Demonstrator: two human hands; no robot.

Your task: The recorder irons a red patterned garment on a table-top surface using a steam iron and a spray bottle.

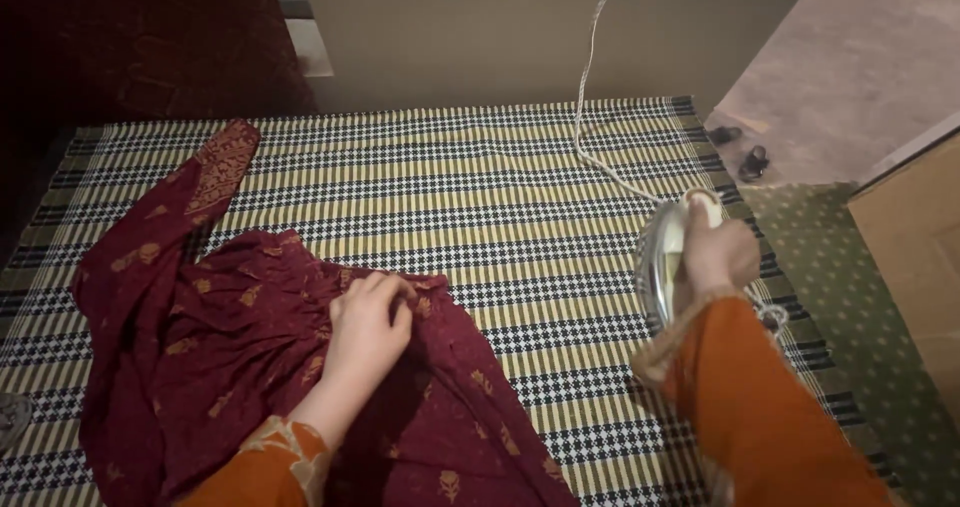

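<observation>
A crumpled maroon garment with orange motifs lies on the left of a checked yellow, black and white cloth. My left hand rests on the garment near its upper edge and pinches a fold of the fabric. My right hand grips the handle of a white clothes iron, which stands tipped on its end at the right side of the cloth, its metal soleplate facing left. Both my sleeves are orange.
The iron's white cord runs up across the cloth towards the beige wall. A pair of dark sandals lies on the floor at the right. A brown wooden panel stands at the far right, over green patterned carpet.
</observation>
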